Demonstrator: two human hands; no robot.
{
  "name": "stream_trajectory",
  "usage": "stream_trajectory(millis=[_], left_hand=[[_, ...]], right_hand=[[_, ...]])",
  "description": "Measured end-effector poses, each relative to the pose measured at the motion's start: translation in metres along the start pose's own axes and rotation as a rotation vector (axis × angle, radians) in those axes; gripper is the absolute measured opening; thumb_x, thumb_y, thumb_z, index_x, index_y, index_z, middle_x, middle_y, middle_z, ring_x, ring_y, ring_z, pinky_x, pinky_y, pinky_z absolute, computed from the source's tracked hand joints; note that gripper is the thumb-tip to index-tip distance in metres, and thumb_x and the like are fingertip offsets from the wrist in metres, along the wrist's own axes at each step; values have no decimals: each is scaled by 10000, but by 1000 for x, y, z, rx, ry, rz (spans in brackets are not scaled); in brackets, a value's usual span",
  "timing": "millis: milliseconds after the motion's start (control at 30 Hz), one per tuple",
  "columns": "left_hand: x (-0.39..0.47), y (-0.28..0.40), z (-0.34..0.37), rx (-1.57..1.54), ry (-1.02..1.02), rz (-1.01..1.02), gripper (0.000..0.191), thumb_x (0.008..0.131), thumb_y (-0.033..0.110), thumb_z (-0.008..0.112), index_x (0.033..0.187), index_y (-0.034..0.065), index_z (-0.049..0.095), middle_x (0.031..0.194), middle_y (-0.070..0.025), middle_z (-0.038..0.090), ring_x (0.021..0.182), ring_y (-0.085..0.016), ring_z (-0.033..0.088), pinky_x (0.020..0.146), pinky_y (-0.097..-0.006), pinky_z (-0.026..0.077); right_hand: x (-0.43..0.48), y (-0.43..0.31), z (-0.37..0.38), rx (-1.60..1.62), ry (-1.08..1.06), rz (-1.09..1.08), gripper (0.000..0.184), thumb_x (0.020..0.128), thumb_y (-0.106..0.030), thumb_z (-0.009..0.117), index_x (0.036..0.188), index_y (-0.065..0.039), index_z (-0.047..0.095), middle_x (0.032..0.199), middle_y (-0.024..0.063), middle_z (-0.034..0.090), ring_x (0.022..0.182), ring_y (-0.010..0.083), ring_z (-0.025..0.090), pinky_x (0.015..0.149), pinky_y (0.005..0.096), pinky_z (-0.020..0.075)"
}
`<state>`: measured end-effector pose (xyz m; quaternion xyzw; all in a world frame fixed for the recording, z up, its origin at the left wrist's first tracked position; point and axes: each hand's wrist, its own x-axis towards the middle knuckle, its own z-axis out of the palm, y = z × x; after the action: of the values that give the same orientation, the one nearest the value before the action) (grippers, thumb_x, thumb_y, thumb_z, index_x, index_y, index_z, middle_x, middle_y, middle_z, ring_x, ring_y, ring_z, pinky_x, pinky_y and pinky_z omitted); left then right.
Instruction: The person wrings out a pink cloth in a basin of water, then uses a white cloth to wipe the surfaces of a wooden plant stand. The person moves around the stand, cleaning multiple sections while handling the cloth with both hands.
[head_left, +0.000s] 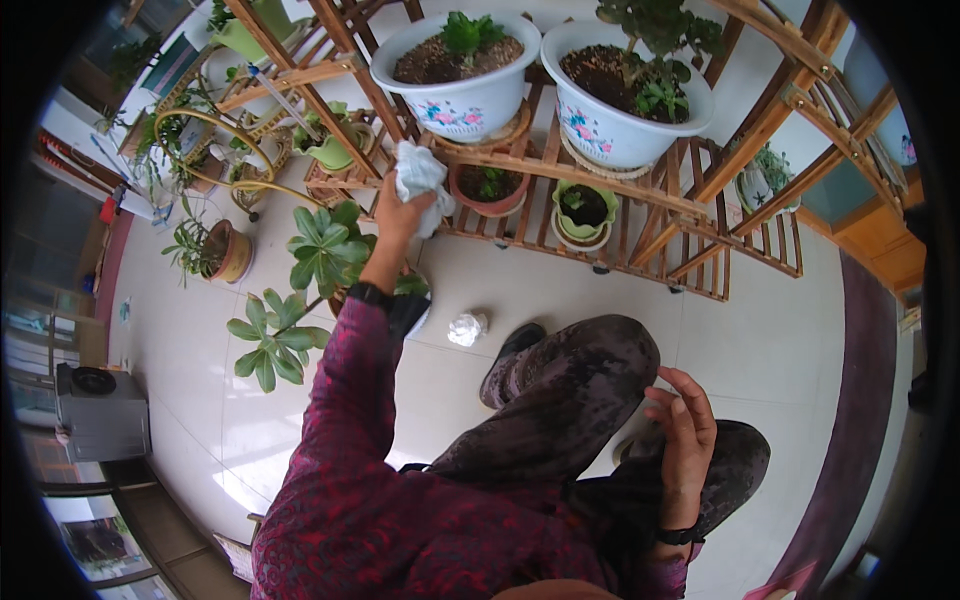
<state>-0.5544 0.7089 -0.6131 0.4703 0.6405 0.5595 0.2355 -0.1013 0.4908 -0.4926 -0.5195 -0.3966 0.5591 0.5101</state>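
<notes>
My left hand (400, 214) is closed around a crumpled white cloth (421, 180) at the front left of a slatted wooden plant stand (517, 159). The cloth lies against the stand's shelf edge, and part of it is hidden behind my fingers. Just right of it, on the lower shelf, stands a terracotta-coloured pot (489, 196). Above is a large white flower-painted pot (461, 97) on a round saucer. My right hand (686, 435) hangs over my knees with its fingers loosely bent and apart, holding nothing.
A second white painted pot (626, 112) and a small green pot (585, 217) stand further right on the stand. Below my left forearm grows a broad-leaved plant (281, 337). A crumpled white wad (468, 328) lies on the tiled floor (442, 382). An orange-brown pot (231, 251) sits left.
</notes>
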Motion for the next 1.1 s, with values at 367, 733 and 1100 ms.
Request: stream_trajectory(millis=[367,733,1100], left_hand=[[-111,94,76,252,-431,414,731,644,63,820,1293,71,483,1258,-152,552,1169,-360,541,992,-389,445],[-144,140,158,350,-717,719,603,662,71,784,1226,146,587,1225,-134,571,1110,-376,546,920,-436,460],[-147,220,321,385,-616,1118,593,651,94,769,1212,151,585,1211,-129,555,1105,-360,526,936,-446,425]], right_hand=[[6,-4,12,3,-94,24,304,977,-73,519,1265,10,573,1243,133,618,1037,208,635,834,312,512],[6,-81,-32,-287,-215,-267,304,920,-5,592,1223,-3,594,1120,96,626,962,173,641,812,289,502],[11,-62,-77,-292,-189,-284,227,935,-51,603,1152,2,640,1045,109,665,882,176,660,765,280,509]])
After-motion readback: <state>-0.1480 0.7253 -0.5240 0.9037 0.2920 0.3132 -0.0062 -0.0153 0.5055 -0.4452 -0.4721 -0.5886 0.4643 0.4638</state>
